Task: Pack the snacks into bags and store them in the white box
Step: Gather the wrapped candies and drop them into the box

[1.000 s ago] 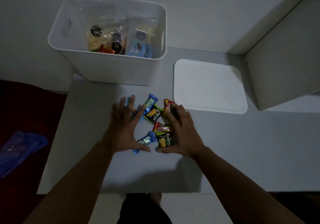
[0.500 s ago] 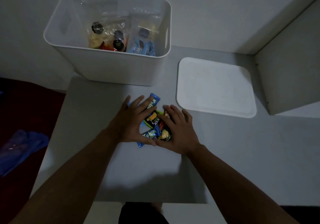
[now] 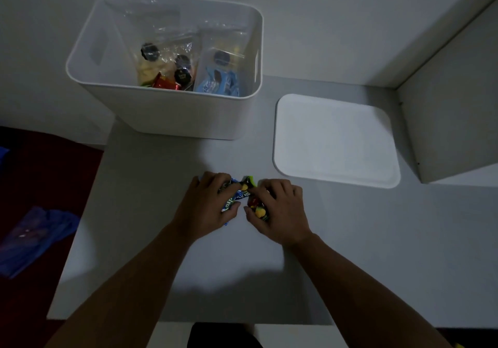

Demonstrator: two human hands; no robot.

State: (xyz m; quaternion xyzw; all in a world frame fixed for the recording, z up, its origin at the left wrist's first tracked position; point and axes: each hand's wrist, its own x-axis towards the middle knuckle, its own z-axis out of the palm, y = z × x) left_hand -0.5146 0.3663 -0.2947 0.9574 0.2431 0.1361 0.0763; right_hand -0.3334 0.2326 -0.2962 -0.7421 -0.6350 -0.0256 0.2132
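Both hands, left and right, curled round the snack packets (light, crinkly, probably slippery), near the white box, best scooped from beneath

Both hands are cupped around a small heap of snacks on the grey table: the left hand grips blue wrappers, the right hand a red and yellow one. Behind stands the white box, bagged snacks inside, its lid flat beside it.
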